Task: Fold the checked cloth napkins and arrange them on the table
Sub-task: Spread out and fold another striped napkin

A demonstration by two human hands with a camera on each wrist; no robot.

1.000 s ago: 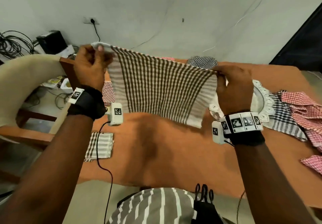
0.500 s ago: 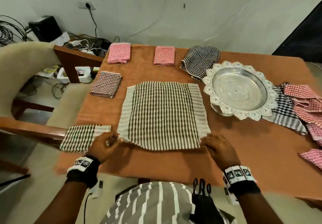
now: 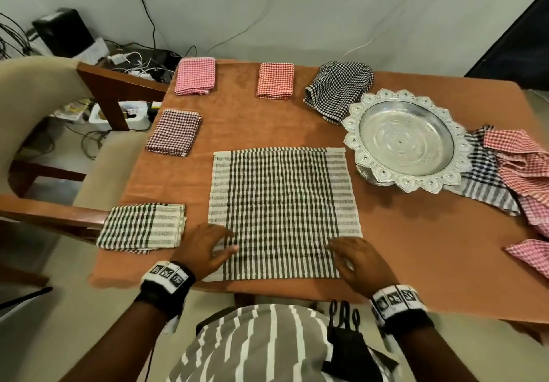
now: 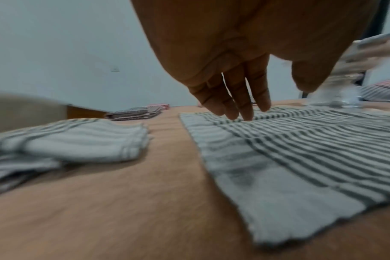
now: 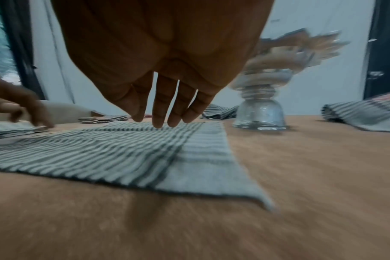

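Observation:
A dark green and white checked napkin [image 3: 282,203] lies spread flat on the orange table [image 3: 416,248], just in front of me. My left hand [image 3: 208,251] rests on its near left corner with straight fingers [image 4: 241,105]. My right hand [image 3: 353,260] lies flat over the near right corner, its fingers [image 5: 165,112] straight and touching the cloth [image 5: 114,151]. Neither hand pinches the napkin [image 4: 301,149]. A folded napkin of the same pattern [image 3: 142,228] sits at the table's left edge.
Folded napkins lie along the far and left sides: pink [image 3: 194,76], red [image 3: 274,80], dark maroon [image 3: 173,132]. A black checked one [image 3: 338,87] is crumpled beside a silver footed tray [image 3: 407,141]. Unfolded napkins [image 3: 511,174] are heaped at the right. A beige chair [image 3: 44,114] stands left.
The napkin, held up in the air by both hands a second ago, now lies flat on the table. Both hands have let go of its corners and rest on its near edge.

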